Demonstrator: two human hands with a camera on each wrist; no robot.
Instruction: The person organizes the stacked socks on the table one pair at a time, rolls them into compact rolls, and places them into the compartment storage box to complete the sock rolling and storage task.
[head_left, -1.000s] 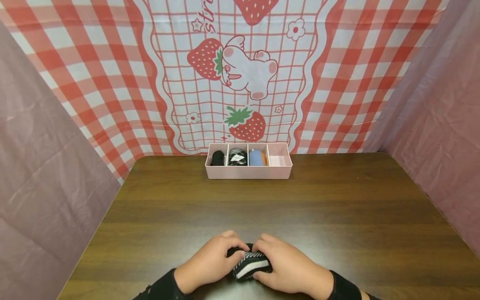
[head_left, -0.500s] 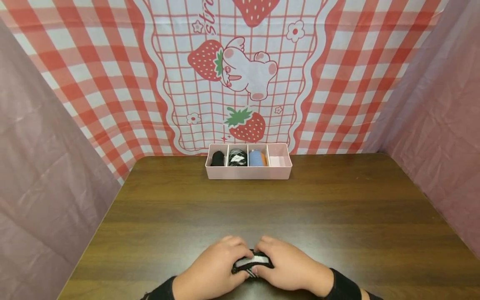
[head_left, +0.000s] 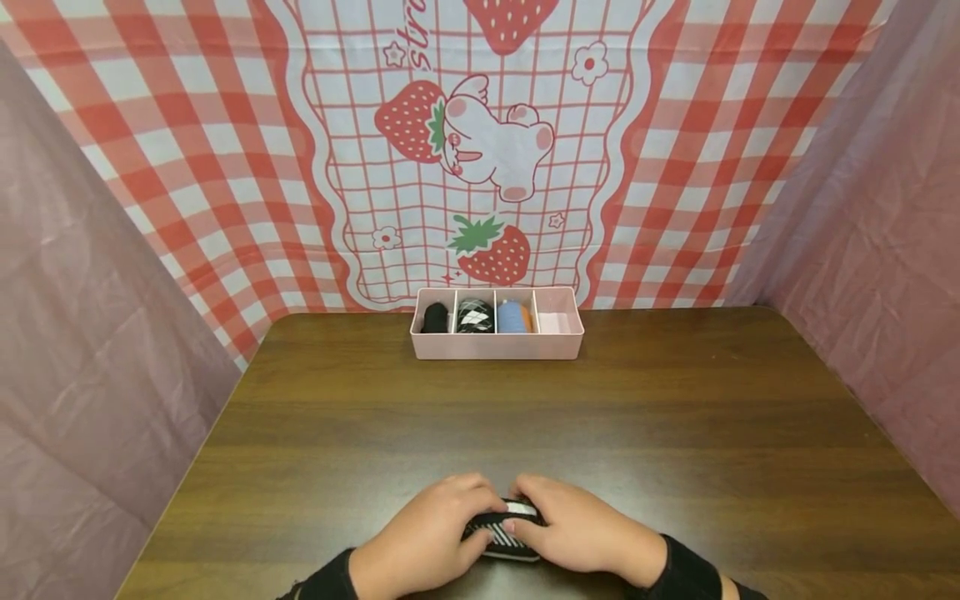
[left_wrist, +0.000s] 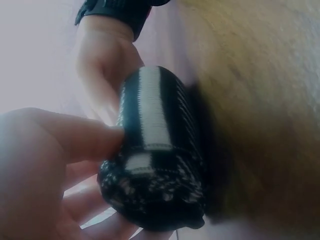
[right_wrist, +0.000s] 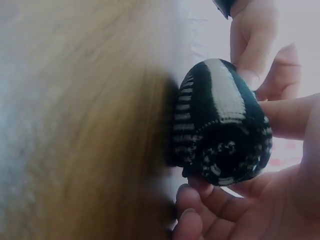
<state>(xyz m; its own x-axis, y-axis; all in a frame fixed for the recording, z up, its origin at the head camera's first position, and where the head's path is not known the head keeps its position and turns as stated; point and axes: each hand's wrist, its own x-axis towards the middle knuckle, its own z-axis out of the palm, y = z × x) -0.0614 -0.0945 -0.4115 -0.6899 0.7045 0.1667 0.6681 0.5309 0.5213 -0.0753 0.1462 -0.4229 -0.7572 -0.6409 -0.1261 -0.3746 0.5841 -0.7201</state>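
A rolled-up black sock (head_left: 504,535) with white stripes rests on the table near its front edge. My left hand (head_left: 427,533) grips its left end, with the thumb on the near side and the fingers over the far side. At the opposite end my right hand (head_left: 581,529) holds it the same way, thumb pressing on the roll. Coiled layers of the sock (right_wrist: 225,150) show at one end in the right wrist view. A broad white band runs round the sock (left_wrist: 155,107) in the left wrist view. Fingers cover parts of both ends.
A pink divided box (head_left: 497,347) stands at the table's back edge. Its compartments hold a black roll (head_left: 435,318), a black-and-white argyle roll (head_left: 476,317) and a blue roll (head_left: 513,317) with orange beside it. Checked strawberry cloth (head_left: 675,167) hangs behind the wooden table (head_left: 495,417).
The sock has turned between my hands: its white band has shifted to the far side and thin diagonal stripes now face up. The dark part behind the roll is gone from view.
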